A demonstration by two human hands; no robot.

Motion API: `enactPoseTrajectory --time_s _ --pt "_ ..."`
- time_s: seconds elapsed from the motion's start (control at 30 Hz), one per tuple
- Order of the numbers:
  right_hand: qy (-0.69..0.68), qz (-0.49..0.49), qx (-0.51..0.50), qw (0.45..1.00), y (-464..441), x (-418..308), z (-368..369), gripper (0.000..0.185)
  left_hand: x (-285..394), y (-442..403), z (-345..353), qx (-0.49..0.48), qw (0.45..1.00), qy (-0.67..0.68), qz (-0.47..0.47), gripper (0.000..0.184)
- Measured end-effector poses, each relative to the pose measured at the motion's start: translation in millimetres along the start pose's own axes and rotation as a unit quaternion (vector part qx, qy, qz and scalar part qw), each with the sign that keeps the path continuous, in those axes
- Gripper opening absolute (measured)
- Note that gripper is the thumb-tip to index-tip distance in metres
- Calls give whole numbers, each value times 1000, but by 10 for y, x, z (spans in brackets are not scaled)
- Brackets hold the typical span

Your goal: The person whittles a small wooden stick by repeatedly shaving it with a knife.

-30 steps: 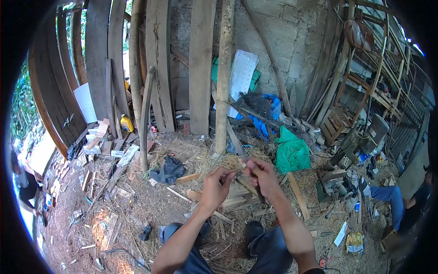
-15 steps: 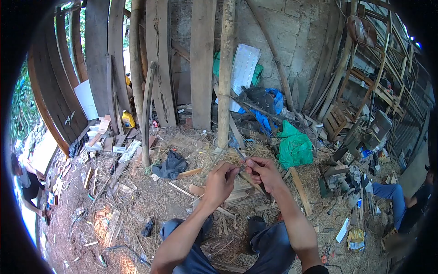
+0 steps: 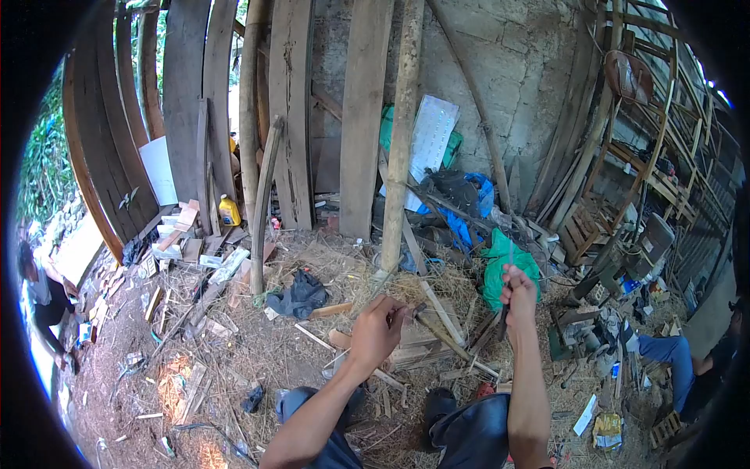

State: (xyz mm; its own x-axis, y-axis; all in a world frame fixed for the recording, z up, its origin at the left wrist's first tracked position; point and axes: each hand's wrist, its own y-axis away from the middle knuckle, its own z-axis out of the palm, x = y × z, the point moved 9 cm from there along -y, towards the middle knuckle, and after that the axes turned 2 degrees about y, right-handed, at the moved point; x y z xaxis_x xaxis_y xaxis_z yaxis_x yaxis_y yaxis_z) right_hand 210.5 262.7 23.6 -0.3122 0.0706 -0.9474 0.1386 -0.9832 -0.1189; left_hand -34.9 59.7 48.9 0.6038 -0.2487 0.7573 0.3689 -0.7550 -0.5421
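Note:
My left hand (image 3: pixel 376 334) is closed, its thumb and fingertips pinched together around something small and dark that I cannot make out. Off to the right, my right hand (image 3: pixel 519 298) is raised with its fingers wrapped round a knife (image 3: pixel 502 324). The thin blade points up past the fingers, and the dark handle sticks out below the fist. A wide gap separates the two hands. Beneath them, a stick (image 3: pixel 444 334) and several wooden pieces (image 3: pixel 418 357) lie on the ground between my feet.
A green plastic bag (image 3: pixel 496 283) lies behind my right hand. Upright in front stands a bamboo post (image 3: pixel 401 141). A black plastic bag (image 3: pixel 299 295) and a yellow bottle (image 3: pixel 229 211) are to the left. One person sits at far left, another (image 3: pixel 664 356) at far right.
My hands were close together at the knife; now my right hand has moved right with it, away from my left. The view has shifted slightly.

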Motion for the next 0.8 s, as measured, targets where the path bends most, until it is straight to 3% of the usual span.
enactPoseTrajectory --time_s 0.03,0.1,0.17,0.27,0.43,0.5,0.57,0.63,0.7,0.77,0.8 --pt "2 0 -1 1000 14 89 -4 20 -2 -19 -2 14 1000 -19 13 7" --pt "60 100 -101 988 409 312 531 25 -34 -44 106 13 1000 -13 22 7" --pt "93 127 -182 971 783 355 1054 27 -10 -37 222 5 999 -7 37 7" --pt "5 165 -253 953 816 591 1276 28 54 -14 235 19 997 -50 58 6" --pt "19 189 -174 966 498 576 840 25 193 29 255 2 987 -129 94 6" --pt "-21 122 -83 989 255 380 488 25 121 37 179 4 989 -107 98 7" --pt "-30 115 -68 991 226 331 340 25 82 -4 124 10 991 -87 103 8" --pt "-40 111 -53 992 265 357 302 25 -92 -62 79 14 1000 -11 16 10" --pt "52 104 -124 985 368 416 502 26 -261 -52 166 9 998 56 -35 10" --pt "80 110 -133 982 465 484 662 25 -374 -66 233 6 989 119 -85 11" --pt "138 90 -151 975 509 485 748 23 -501 -33 340 -11 952 254 -171 10"
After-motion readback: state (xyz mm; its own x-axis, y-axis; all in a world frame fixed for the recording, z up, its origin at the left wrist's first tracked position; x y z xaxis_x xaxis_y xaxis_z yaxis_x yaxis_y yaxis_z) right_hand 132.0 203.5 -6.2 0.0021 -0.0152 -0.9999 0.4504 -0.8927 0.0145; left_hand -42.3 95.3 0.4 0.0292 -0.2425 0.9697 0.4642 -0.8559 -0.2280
